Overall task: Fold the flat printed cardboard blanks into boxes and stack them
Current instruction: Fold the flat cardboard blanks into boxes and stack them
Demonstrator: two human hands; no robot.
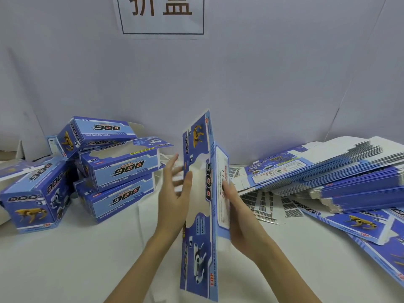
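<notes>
Both hands on 1 upright blank (200,215) at frame center.
Left hand (175,193) spread, fingers straight against its left face; right hand (238,215) grips its right edge (thumb hidden). Folded boxes (87,171) piled left, flat blanks (338,171) stacked right on white surface (87,259).

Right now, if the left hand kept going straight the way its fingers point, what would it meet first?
Probably nothing close: the left hand points up and away beside the upright cardboard blank, toward the pale backdrop. Depth is unclear.
</notes>
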